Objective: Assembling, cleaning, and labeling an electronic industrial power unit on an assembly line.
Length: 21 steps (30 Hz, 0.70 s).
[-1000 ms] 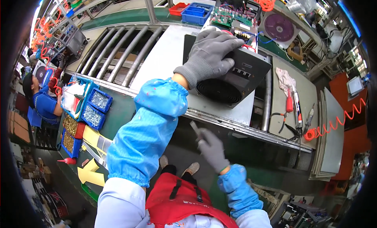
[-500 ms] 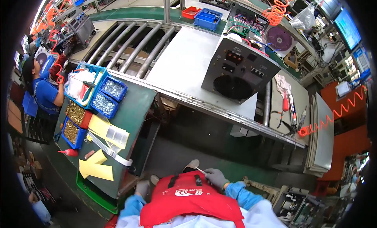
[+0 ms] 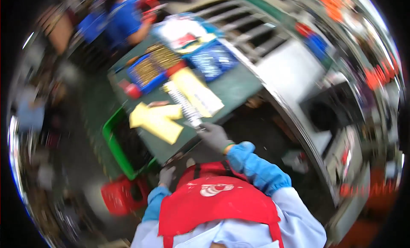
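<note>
My right hand (image 3: pixel 214 137), in a grey glove with a blue sleeve cover, reaches to the near edge of the green-topped table. Its fingers look closed at the lower end of a pale strip of labels (image 3: pixel 184 103); blur hides what they hold, and whether they grip the strip. My left hand (image 3: pixel 167 176), gloved in grey too, hangs low beside my red apron (image 3: pixel 213 196), below the table corner. Its fingers are too smeared to read. Yellow paper sheets (image 3: pixel 160 122) lie next to the strip, with another yellow sheet (image 3: pixel 194 90) on its far side.
Blue bins of brass-coloured parts (image 3: pixel 147 73) and silver parts (image 3: pixel 211 60) stand on the table (image 3: pixel 239 83). A green crate (image 3: pixel 117 147) and red stool (image 3: pixel 121 196) are below left. Rightward are the conveyor edge (image 3: pixel 294 120) and black box-shaped unit (image 3: pixel 331 107). A person in blue (image 3: pixel 126 19) is beyond.
The view has swung left, bringing the table to the middle. My right hand has gone from the apron, where it held a thin pale stick, to the strip's end. My left hand stays low.
</note>
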Each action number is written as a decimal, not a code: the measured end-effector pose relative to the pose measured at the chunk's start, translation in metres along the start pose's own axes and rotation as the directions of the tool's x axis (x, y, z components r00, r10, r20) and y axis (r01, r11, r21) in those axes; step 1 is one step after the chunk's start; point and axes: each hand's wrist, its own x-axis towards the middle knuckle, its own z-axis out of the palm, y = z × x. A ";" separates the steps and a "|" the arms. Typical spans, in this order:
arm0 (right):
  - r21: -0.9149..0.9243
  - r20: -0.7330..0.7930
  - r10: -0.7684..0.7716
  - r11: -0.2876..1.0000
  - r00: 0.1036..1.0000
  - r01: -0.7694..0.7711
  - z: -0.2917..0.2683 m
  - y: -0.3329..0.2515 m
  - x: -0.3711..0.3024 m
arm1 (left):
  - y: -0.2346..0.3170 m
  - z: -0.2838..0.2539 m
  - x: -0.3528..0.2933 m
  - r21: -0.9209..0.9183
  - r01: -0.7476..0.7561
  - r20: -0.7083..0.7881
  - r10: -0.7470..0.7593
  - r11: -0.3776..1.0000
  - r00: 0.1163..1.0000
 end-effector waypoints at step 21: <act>-0.153 0.475 -0.514 0.751 0.715 0.642 0.174 -0.046 0.050 | -0.113 0.011 -0.158 -0.705 0.514 -0.200 -0.832 0.489 0.518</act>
